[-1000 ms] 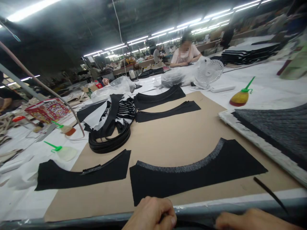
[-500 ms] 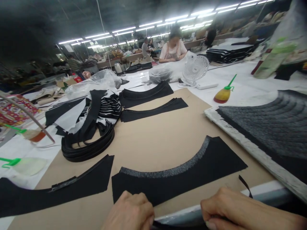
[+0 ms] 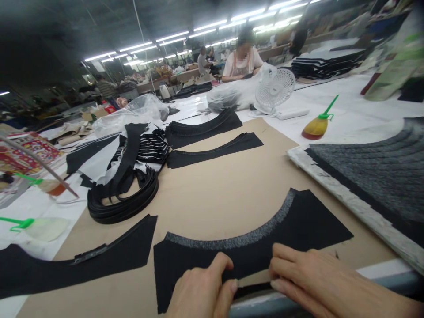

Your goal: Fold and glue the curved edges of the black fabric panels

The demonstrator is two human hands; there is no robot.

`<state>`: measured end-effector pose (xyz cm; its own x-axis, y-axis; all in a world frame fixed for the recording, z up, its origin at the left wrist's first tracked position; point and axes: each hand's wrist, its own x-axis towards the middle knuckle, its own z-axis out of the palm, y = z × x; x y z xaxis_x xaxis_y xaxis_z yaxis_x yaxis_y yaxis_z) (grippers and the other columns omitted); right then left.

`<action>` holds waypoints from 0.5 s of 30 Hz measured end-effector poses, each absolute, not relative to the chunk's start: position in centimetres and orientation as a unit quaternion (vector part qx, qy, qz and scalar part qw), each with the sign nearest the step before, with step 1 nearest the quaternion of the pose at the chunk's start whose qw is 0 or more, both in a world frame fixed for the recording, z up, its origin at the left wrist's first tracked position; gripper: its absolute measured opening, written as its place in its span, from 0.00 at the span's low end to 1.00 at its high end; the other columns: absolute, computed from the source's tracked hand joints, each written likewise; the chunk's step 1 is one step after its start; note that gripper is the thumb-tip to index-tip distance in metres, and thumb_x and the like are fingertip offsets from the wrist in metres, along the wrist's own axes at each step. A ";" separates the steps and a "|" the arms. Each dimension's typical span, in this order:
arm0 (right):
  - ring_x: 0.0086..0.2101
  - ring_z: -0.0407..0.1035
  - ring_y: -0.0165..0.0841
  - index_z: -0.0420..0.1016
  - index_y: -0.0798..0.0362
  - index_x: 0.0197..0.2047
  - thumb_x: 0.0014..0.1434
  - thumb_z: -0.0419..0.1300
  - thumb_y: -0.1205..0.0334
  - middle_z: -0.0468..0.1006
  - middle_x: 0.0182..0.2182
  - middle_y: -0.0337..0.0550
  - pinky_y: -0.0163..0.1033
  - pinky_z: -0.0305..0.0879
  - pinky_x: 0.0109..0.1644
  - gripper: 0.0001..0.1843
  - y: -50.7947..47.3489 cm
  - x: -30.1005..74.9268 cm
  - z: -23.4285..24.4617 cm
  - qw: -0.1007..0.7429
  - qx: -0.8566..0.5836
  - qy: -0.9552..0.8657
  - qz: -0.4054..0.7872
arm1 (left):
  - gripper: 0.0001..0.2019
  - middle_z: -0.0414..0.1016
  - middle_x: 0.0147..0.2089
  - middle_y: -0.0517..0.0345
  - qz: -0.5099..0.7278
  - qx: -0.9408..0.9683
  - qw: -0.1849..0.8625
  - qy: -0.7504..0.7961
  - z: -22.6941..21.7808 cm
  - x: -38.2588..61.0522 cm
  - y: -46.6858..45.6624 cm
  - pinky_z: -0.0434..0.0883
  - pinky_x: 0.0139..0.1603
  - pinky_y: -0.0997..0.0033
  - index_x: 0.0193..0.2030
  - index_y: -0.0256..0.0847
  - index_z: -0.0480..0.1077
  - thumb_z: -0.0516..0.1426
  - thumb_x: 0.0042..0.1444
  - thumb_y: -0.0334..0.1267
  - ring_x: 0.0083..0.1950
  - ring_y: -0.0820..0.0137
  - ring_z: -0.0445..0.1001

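Observation:
A narrow black strip (image 3: 253, 289) stretches between my two hands at the table's near edge. My left hand (image 3: 203, 289) pinches its left part, thumb against fingers. The other part is pinched by my right hand (image 3: 298, 274). Just beyond them lies a curved black fabric piece (image 3: 258, 247), flat, with a grey fuzzy band (image 3: 238, 240) along its concave edge. Both hands overlap its lower edge in view. A second curved black piece (image 3: 109, 265) lies to the left, with a strip along part of its curve.
A brown board (image 3: 212, 198) covers the table. A coil of black strips (image 3: 126, 207) rests at left, with more black pieces (image 3: 215, 150) behind. At right stands a white-edged board (image 3: 351, 207) bearing layered grey fabric. Squeeze bottles (image 3: 316, 126), a fan (image 3: 276, 90) and a person (image 3: 243, 62) are farther back.
Both hands have risen from below the table edge toward the curved black piece, bringing the strip into view between them. The strip's loose end at right has mostly dropped from sight.

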<state>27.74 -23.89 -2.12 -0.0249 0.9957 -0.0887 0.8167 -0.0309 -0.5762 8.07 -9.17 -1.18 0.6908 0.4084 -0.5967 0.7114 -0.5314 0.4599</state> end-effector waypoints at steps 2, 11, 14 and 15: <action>0.24 0.74 0.32 0.75 0.46 0.36 0.64 0.53 0.63 0.79 0.39 0.39 0.35 0.64 0.26 0.10 -23.3 27.7 -2.9 0.141 -0.686 -0.686 0.198 | 0.23 0.80 0.35 0.52 -0.223 0.858 0.323 0.331 -1.5 8.7 -9.0 0.66 0.37 0.67 0.63 0.49 0.63 0.48 0.63 0.44 0.39 0.56 0.79; 0.20 0.75 0.36 0.72 0.50 0.36 0.56 0.56 0.69 0.72 0.58 0.51 0.39 0.70 0.19 0.06 -24.7 25.6 -7.0 0.073 -0.662 -0.744 0.049 | 0.32 0.78 0.53 0.43 -0.297 0.855 0.265 0.332 -3.0 8.9 -10.0 0.73 0.46 0.50 0.72 0.56 0.45 0.49 0.62 0.37 0.51 0.47 0.78; 0.18 0.74 0.35 0.71 0.50 0.37 0.55 0.54 0.69 0.70 0.59 0.53 0.38 0.68 0.17 0.07 -25.2 25.1 -7.9 0.084 -0.669 -0.738 0.033 | 0.32 0.78 0.54 0.45 -0.301 0.851 0.273 0.332 -3.3 8.3 -9.9 0.73 0.46 0.52 0.72 0.58 0.46 0.49 0.62 0.38 0.51 0.47 0.78; 0.18 0.74 0.34 0.71 0.50 0.37 0.55 0.54 0.70 0.70 0.60 0.53 0.37 0.68 0.17 0.08 -25.3 25.1 -8.0 0.093 -0.673 -0.733 0.034 | 0.32 0.78 0.53 0.46 -0.298 0.851 0.277 0.331 -3.4 8.1 -9.8 0.73 0.46 0.54 0.72 0.58 0.46 0.49 0.62 0.39 0.51 0.48 0.78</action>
